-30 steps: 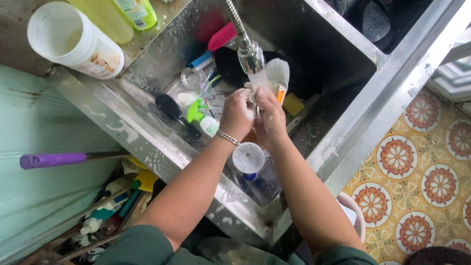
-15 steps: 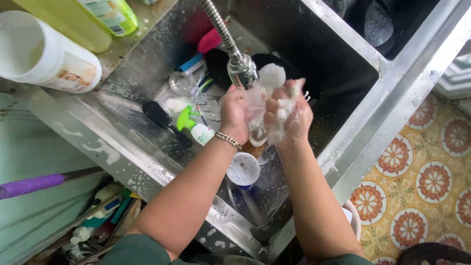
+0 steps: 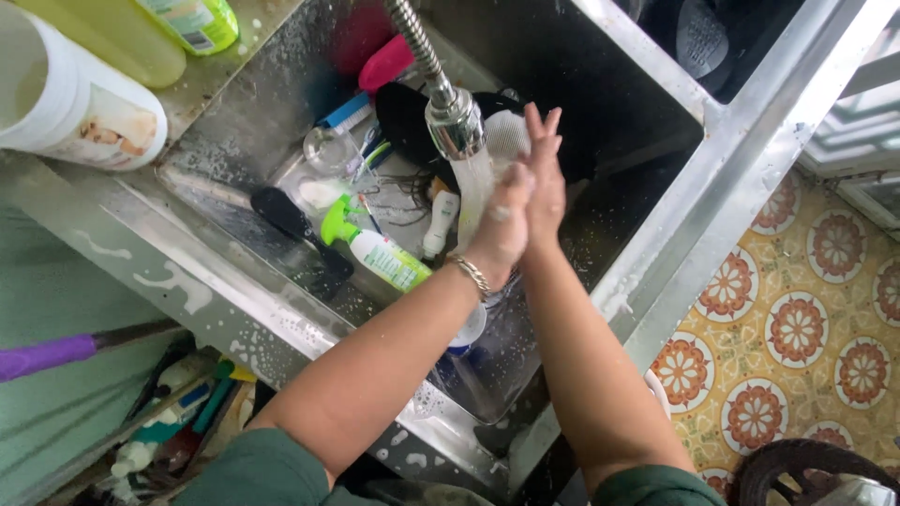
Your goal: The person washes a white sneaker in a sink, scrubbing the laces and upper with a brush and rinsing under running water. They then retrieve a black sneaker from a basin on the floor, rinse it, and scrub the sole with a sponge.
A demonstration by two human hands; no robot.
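**Bottles and tubs around the sink**

A white tub (image 3: 66, 89) with a pictured label is lying at the upper left of the frame. Beside it, a yellow-green bottle (image 3: 178, 23) with a printed label is sitting along the top edge. A small spray bottle (image 3: 375, 253) with a green trigger and a green-and-white label is lying left of centre.

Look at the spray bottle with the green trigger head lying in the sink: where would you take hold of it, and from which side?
Grip the white body of the spray bottle, probably from above. It lies on its side, so the round barrel faces up and offers the widest hold. Its green trigger head is narrow and awkward. Come in from the sink's front rim, since the left hand and faucet head crowd the far side.
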